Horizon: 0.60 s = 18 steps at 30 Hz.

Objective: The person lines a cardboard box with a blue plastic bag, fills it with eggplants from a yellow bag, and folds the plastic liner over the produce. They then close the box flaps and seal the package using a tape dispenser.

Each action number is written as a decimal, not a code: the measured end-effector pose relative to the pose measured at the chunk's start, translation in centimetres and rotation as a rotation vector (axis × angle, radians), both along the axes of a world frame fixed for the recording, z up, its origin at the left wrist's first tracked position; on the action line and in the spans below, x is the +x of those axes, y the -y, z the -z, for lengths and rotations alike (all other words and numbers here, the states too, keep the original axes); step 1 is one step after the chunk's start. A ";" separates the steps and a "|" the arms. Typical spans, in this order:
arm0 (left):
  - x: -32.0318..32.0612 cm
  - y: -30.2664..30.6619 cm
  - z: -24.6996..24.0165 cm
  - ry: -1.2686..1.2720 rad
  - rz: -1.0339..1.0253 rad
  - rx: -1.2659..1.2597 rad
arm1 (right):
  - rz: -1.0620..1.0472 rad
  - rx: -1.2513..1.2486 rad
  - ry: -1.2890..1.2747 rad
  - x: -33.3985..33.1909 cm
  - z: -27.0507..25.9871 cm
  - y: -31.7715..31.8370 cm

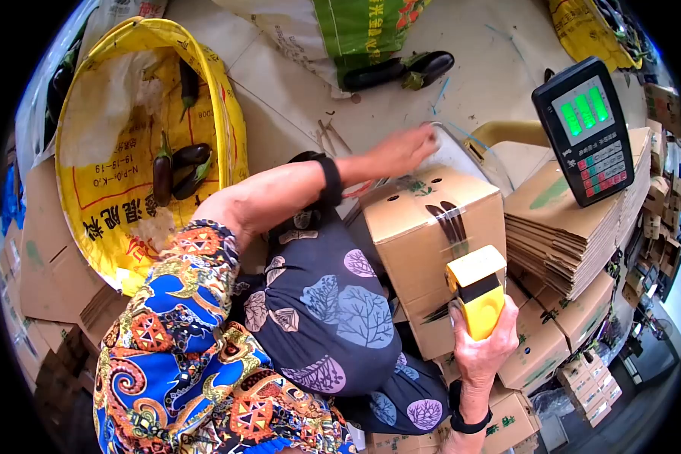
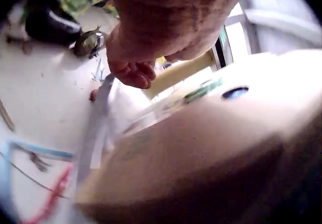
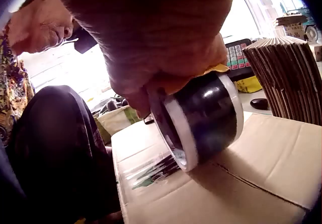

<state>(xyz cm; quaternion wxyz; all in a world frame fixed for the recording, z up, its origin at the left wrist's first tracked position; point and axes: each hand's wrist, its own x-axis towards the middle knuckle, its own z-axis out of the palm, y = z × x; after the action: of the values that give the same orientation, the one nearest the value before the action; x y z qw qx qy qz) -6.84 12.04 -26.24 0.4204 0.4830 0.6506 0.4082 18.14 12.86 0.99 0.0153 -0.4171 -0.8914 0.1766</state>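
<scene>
My right hand (image 1: 488, 348) grips a yellow tape dispenser (image 1: 483, 314) over the near end of a cardboard box (image 1: 405, 257). In the right wrist view its wide roll of tape (image 3: 214, 116) is close over the cardboard, and a strip of clear tape (image 3: 151, 176) lies along the box beside it. Dark eggplant pictures and round holes mark the box. My left hand (image 1: 405, 151) is above the far side of the box, blurred in the head view; in the left wrist view its fingers (image 2: 133, 75) bend loosely with nothing held.
Flattened cartons (image 1: 548, 219) are stacked right of the box, beside a scale display (image 1: 586, 129) lit green. A yellow-lined basket (image 1: 231, 113) with several eggplants stands left. More eggplants (image 1: 431, 68) lie on the floor by a green-and-white sack (image 1: 348, 38).
</scene>
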 end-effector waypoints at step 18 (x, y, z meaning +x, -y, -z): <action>1.3 -0.9 3.2 -0.227 -0.067 0.284 | -0.018 -0.002 -0.058 1.2 0.4 -0.4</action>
<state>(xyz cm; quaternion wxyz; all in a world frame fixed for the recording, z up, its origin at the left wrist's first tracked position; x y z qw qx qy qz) -5.53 12.98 -29.42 0.2581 0.5587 0.6453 0.4525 19.34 13.27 0.58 0.0393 -0.4037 -0.8942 0.1897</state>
